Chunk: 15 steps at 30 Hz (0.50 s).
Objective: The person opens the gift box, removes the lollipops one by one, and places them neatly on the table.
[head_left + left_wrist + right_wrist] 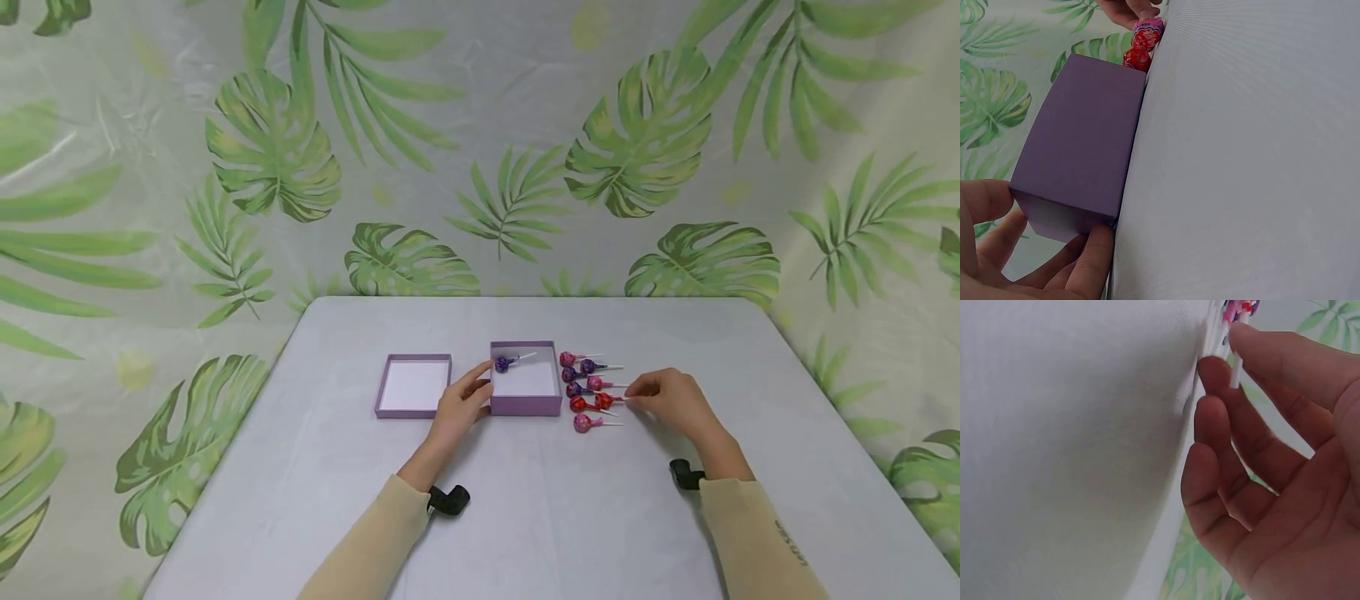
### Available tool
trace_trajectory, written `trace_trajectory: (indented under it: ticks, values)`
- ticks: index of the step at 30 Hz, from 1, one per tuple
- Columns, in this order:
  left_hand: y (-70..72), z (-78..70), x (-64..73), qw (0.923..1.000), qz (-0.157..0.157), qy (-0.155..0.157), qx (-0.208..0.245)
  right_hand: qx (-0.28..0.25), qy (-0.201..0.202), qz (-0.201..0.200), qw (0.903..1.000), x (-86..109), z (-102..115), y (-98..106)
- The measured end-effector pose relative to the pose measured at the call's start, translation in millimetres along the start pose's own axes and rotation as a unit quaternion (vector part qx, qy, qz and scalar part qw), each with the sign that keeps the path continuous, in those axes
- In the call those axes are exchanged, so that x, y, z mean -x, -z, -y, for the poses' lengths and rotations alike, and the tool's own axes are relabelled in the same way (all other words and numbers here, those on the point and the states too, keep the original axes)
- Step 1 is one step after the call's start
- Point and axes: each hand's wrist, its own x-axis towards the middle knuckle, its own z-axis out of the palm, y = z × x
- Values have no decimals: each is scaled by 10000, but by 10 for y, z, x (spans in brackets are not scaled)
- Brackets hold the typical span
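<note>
My left hand (459, 410) grips the left end of an open purple box (525, 405), with fingertips at its rim and lower corner. Inside the box, a purple-wrapped lollipop (502, 363) lies near the left wall, its white stick pointing right. To the right of the box, my right hand (675, 402) pinches the white stick (1235, 372) of a red lollipop (604, 401) between thumb and forefinger. The remaining fingers are loosely bent. That lollipop's head sits among the others, close over the table.
Several pink, red and purple lollipops lie in a loose cluster right of the box, including a pink one (582, 423) nearest me. A shallow purple-edged lid (413, 414) rests left of the box on the white table (570, 517). A leaf-patterned curtain (525, 125) hangs behind.
</note>
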Motion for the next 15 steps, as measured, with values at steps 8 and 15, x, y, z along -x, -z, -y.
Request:
trace_trajectory:
  ticks: [8,15]
  values:
    - [4,5,-6,10000,-19,-37,9,154,54,223,9996,-70,-25,-22]
    - [7,26,-11,9999,35,-108,60,320,164,260,9990,-124,-26,-39]
